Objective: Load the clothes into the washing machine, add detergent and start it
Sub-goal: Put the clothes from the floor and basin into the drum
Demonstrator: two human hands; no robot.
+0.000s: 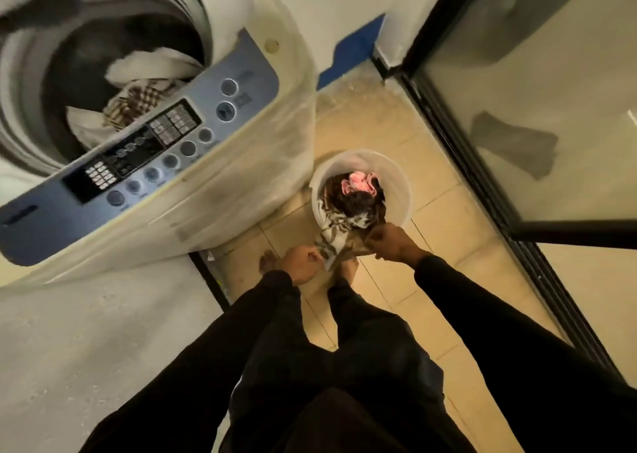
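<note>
A white top-loading washing machine (pixel 241 183) stands at the left with its lid up. White and checked clothes (pixel 144 83) lie in its drum. On the tiled floor to its right sits a white bucket (pixel 403 190) holding dark, pink and striped clothes. A brown and white striped garment (pixel 336 242) hangs over the bucket's near rim. My left hand (pixel 301 263) grips its near end. My right hand (pixel 389 242) grips its other side at the rim.
The machine's blue control panel (pixel 148 156) faces me with several round buttons. A black-framed glass door (pixel 517 142) stands to the right. A pale raised ledge (pixel 86 349) lies at the lower left. My bare feet (pixel 272 263) stand just before the bucket.
</note>
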